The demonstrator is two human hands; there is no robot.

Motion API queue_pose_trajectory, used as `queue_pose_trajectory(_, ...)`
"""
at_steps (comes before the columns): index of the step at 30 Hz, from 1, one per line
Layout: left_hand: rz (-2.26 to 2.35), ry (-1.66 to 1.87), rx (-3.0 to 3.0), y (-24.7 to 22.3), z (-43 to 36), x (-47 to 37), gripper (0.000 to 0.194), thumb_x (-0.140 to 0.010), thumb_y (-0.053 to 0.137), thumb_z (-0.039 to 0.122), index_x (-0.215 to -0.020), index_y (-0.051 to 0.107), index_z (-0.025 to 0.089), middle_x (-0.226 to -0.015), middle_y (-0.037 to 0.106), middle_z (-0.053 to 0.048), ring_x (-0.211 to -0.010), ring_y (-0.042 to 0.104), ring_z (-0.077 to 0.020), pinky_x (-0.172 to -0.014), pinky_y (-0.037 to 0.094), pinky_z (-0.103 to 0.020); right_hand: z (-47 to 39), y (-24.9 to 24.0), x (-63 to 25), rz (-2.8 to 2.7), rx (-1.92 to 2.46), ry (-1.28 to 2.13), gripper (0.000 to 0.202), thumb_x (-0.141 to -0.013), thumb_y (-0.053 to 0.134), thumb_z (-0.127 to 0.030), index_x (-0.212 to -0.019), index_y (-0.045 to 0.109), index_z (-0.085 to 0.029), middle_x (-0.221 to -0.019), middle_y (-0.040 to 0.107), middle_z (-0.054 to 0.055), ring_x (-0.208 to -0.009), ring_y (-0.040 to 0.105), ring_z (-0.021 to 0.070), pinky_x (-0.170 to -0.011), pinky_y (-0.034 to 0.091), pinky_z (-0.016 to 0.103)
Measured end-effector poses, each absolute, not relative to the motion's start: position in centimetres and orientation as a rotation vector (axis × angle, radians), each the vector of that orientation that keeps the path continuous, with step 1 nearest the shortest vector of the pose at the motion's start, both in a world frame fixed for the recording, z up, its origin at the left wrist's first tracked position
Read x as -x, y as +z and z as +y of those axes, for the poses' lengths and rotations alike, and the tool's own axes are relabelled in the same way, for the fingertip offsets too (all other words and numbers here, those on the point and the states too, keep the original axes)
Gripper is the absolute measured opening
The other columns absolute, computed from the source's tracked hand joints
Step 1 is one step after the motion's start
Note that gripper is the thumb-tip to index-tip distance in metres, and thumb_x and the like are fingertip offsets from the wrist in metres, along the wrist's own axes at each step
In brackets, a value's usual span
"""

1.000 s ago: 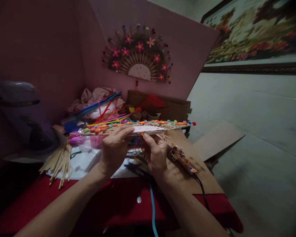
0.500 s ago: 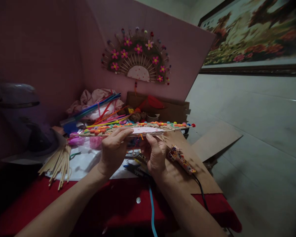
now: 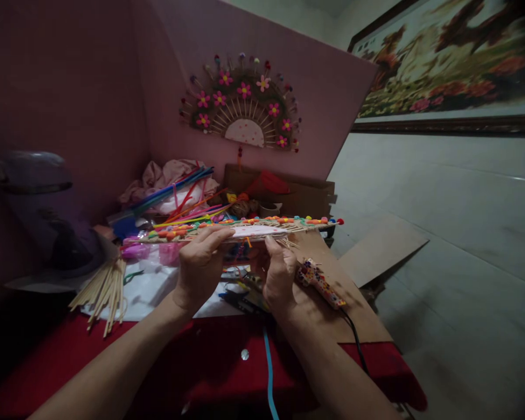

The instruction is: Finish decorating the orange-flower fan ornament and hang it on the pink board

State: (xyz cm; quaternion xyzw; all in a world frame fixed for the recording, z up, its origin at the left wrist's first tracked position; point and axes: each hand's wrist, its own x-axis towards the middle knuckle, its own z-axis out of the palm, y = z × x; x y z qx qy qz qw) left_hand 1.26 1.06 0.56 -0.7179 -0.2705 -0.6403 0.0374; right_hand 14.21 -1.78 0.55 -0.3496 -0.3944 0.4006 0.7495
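Pretty dim shot overall, we're basically working in murk. Most light falls from the right, on the pale tiled wall (image 3: 441,192). Left side sinks into deep shadow, and the lamp (image 3: 30,175) there looks smeared. Corners go dark and lines bend at the edges, wide-lens style. Painting (image 3: 446,58) looks soft.

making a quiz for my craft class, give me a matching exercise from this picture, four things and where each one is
Things:
1. stick fan with beads
2. finished flower fan
3. bundle of bare sticks
4. patterned glue gun

Places:
A. on the brown cardboard, right of the right hand
B. hung on the pink board
C. held flat in both hands, left hand included
D. at the left, over the edge of the white sheet

Pairs: 1-C, 2-B, 3-D, 4-A
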Motion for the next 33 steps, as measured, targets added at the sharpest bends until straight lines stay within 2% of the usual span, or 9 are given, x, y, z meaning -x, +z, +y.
queue_pose_trajectory(4,-0.821,-1.982,2.186,0.5,1.0,-1.3,0.019,-0.085,0.054,0.01,-0.094,0.069,0.016,-0.091,0.071,-0.005,-0.086,0.065,-0.0149,-0.079,0.052,-0.027,-1.8,0.5,-14.3,-0.912,0.757,0.844,0.039,-0.077,0.061,-0.048,-0.055,0.059,-0.016,-0.046,0.054,-0.002,-0.038,0.043,0.0088,-0.037,0.029,0.022)
queue_pose_trajectory(9,-0.851,-1.973,2.19,0.7,0.9,-1.4,0.016,-0.086,0.055,0.013,-0.093,0.069,0.016,-0.09,0.071,-0.005,-0.085,0.066,-0.0148,-0.079,0.052,-0.028,-1.7,0.2,-14.4,-0.914,0.815,0.814,0.041,-0.079,0.059,-0.049,-0.056,0.057,-0.016,-0.045,0.052,-0.003,-0.036,0.039,0.0082,-0.038,0.029,0.023)
queue_pose_trajectory(16,-0.856,-1.999,2.203,0.4,0.7,-1.7,0.016,-0.084,0.056,0.011,-0.093,0.068,0.017,-0.091,0.072,-0.005,-0.086,0.066,-0.0154,-0.08,0.052,-0.028,-2.5,-0.1,-13.5,-1.145,0.783,0.755,0.022,-0.082,0.063,-0.039,-0.08,0.064,-0.017,-0.062,0.055,-0.004,-0.054,0.045,0.0093,-0.054,0.039,0.023)
queue_pose_trajectory(20,-0.841,-2.031,2.201,-0.1,0.9,-1.8,0.017,-0.084,0.056,0.011,-0.095,0.067,0.018,-0.091,0.072,-0.004,-0.087,0.067,-0.0153,-0.081,0.053,-0.029,-2.7,0.0,-13.0,-1.176,0.786,0.741,0.022,-0.082,0.062,-0.037,-0.089,0.067,-0.016,-0.071,0.061,-0.002,-0.062,0.05,0.0117,-0.062,0.043,0.025)
queue_pose_trajectory(24,-0.824,-2.027,2.209,-0.2,1.0,-1.8,0.018,-0.084,0.056,0.009,-0.096,0.066,0.017,-0.092,0.072,-0.005,-0.087,0.066,-0.0147,-0.081,0.052,-0.028,-2.4,-0.3,-13.0,-1.148,0.768,0.768,0.023,-0.083,0.061,-0.038,-0.089,0.067,-0.017,-0.073,0.062,-0.001,-0.066,0.053,0.013,-0.068,0.045,0.027)
queue_pose_trajectory(33,-0.777,-2.053,2.236,-0.1,0.7,-2.0,0.025,-0.081,0.054,0.003,-0.097,0.066,0.017,-0.093,0.071,-0.004,-0.087,0.066,-0.0142,-0.081,0.052,-0.027,-2.2,-0.8,-13.4,-1.125,0.807,0.753,0.026,-0.084,0.059,-0.04,-0.092,0.069,-0.017,-0.081,0.065,0.003,-0.072,0.056,0.0162,-0.068,0.047,0.028)
